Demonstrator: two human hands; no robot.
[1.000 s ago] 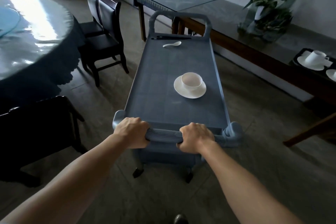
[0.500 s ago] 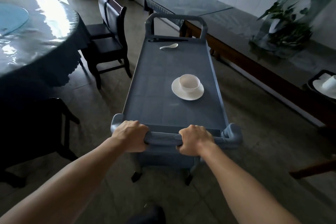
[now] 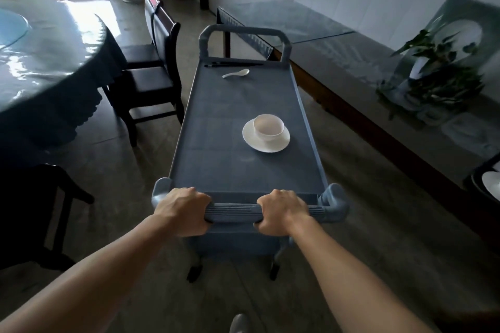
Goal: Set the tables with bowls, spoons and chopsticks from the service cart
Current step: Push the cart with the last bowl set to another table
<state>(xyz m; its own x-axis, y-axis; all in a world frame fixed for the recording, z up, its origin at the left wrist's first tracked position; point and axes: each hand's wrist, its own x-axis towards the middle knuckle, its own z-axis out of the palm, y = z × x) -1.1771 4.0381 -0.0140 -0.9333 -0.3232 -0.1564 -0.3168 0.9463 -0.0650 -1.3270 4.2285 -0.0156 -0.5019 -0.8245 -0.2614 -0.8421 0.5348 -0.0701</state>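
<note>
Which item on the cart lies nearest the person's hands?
The white bowl on its saucer; the spoon and dark chopsticks lie at the cart's far end.

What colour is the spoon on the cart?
White; the spoon shows best in the head view, lying near the cart's far end.

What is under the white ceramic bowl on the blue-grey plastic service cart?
A round white saucer lies under the white ceramic bowl, flat on the top of the blue-grey plastic service cart. The bowl covers the saucer's centre, so that part cannot be seen.
</note>
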